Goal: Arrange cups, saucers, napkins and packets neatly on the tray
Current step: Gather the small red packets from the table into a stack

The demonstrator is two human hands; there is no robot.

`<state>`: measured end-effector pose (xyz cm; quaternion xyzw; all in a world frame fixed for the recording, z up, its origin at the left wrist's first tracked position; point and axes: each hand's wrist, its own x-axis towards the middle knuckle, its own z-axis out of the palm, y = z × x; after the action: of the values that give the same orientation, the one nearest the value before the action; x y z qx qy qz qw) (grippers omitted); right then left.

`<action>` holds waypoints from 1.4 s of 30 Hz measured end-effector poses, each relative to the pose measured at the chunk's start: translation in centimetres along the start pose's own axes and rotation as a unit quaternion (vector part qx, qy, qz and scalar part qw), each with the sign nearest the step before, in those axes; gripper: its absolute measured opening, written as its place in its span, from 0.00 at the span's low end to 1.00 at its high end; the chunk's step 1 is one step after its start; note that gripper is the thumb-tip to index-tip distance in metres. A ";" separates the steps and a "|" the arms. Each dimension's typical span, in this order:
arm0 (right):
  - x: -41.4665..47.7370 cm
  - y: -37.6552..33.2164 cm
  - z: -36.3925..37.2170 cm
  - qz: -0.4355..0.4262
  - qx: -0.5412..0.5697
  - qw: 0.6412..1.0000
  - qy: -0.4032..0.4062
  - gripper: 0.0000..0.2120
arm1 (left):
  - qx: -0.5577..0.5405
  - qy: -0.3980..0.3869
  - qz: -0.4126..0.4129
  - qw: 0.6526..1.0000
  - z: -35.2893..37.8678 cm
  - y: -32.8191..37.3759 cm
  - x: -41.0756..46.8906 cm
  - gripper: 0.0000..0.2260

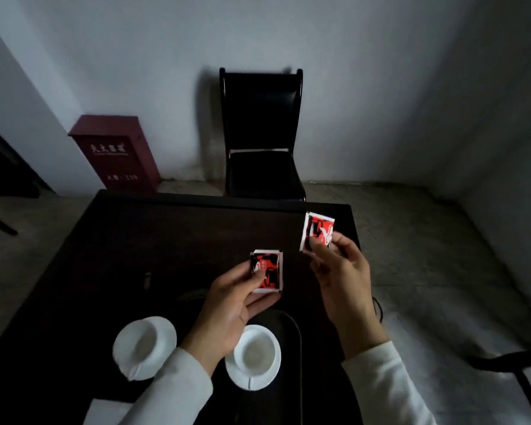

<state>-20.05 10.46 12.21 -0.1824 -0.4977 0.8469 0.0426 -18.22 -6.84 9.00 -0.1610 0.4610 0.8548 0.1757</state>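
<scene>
My left hand (pixel 230 305) holds a red, black and white packet (pixel 267 271) above the middle of the dark table. My right hand (pixel 341 271) holds a second packet of the same kind (pixel 318 231), raised higher and further right. Two white cups on white saucers stand near the front: one at the left (pixel 144 348), one (pixel 253 357) under my left wrist, resting on a dark tray (pixel 292 326) whose rim curves past it. A white napkin corner (pixel 105 411) shows at the bottom left.
The dark table (pixel 135 240) fills the centre. A black chair (pixel 262 136) stands behind it against the wall. A red fire box (pixel 115 153) sits on the floor at the back left. Another dark chair part (pixel 509 363) is at the lower right.
</scene>
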 end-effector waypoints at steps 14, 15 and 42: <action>-18.5 1.2 4.1 -0.021 -0.014 0.994 -0.103 0.17 | -0.006 -0.039 0.053 0.998 -4.5 3.1 -17.3 0.12; -19.5 1.3 4.4 -0.044 -0.043 0.993 -0.097 0.18 | -0.010 -0.040 0.057 0.998 -5.0 3.2 -18.3 0.12; -32.6 2.0 6.2 -0.346 -0.531 0.736 -0.237 0.25 | -0.075 -0.137 -0.016 0.988 -11.5 2.3 -29.6 0.13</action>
<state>8.28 -3.92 21.90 0.2158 -0.8893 0.3879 0.1099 8.23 -22.21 17.63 -0.0624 0.3645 0.8981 0.2380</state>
